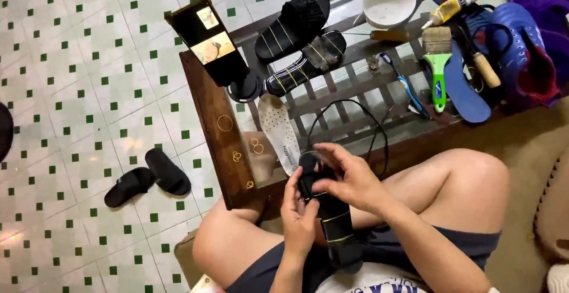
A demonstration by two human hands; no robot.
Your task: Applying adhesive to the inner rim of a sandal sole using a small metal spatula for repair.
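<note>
Left hand [298,217] grips black sandal [332,222] mid-sole; right hand [349,174] pinches its toe end. Best kept steady over lap, rubber bands [338,217] evenly spaced, snug.

We saw our hands [323,195] cover the middle of the black rubber-banded sandal [332,216]; the purple cloth [542,8] ran off the right edge.

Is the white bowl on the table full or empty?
Empty. The white bowl stands upright on the table, and only its bare white inside shows.
</note>
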